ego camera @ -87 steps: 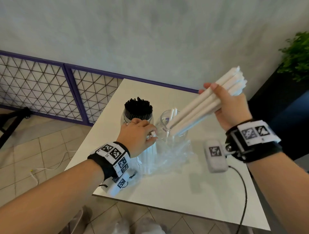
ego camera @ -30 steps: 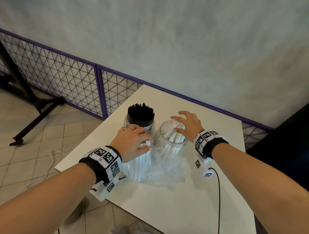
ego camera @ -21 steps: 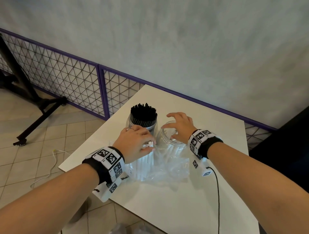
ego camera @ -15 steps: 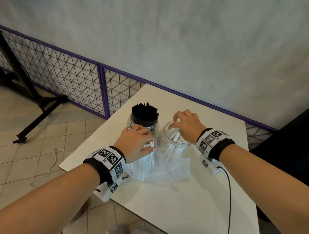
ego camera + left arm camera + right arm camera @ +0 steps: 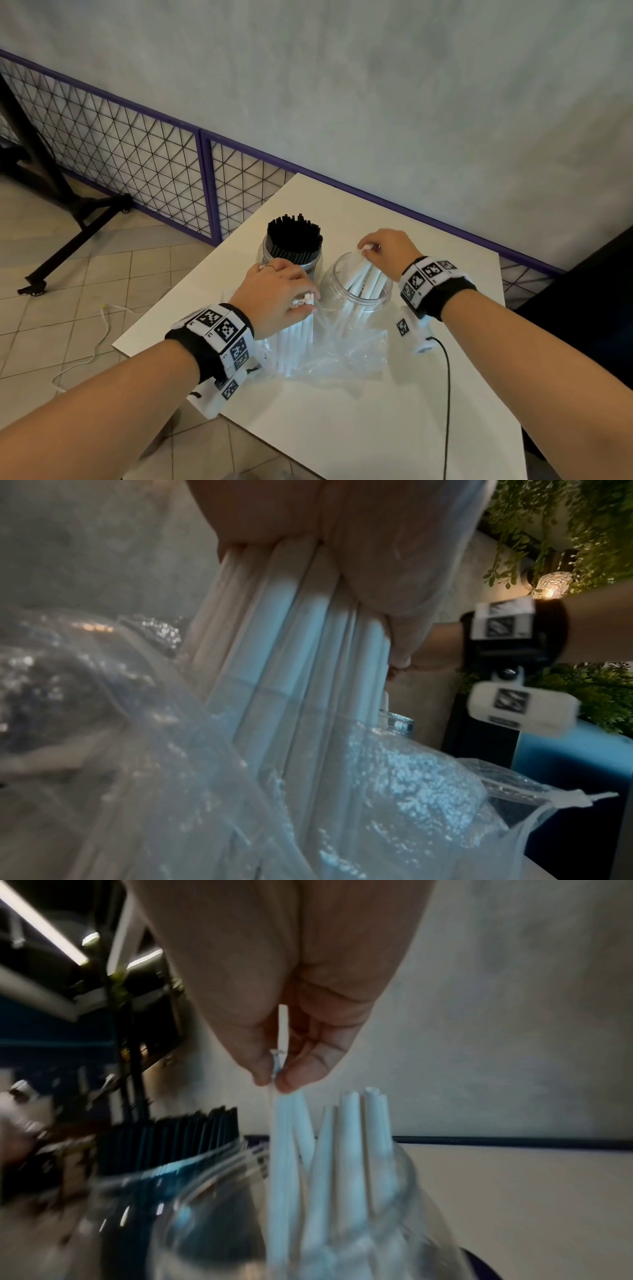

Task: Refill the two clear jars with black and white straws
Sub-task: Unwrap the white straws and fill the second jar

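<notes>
Two clear jars stand side by side on the white table (image 5: 342, 428). The left jar (image 5: 263, 250) is packed with black straws (image 5: 294, 236). The right jar (image 5: 334, 287) holds several white wrapped straws (image 5: 364, 282) leaning to its far side. My right hand (image 5: 371, 247) pinches the top of one white straw (image 5: 282, 1139) at the jar's mouth. My left hand (image 5: 301, 303) grips the top of an upright bundle of white straws (image 5: 296, 337) that stands in a clear plastic bag (image 5: 346, 346) in front of the jars. In the left wrist view its fingers (image 5: 383, 569) wrap that bundle (image 5: 294, 647).
A cable (image 5: 445, 394) runs from the right wrist device down over the table's near edge. A purple-framed wire fence (image 5: 137, 161) and a grey wall stand behind the table. A black stand (image 5: 68, 219) and a white cord (image 5: 85, 356) are on the tiled floor at left.
My right hand dropped its handful of white straws into the right jar, spread over the mouth, then closed to pinch one straw's top. My left hand has kept hold of the bagged bundle.
</notes>
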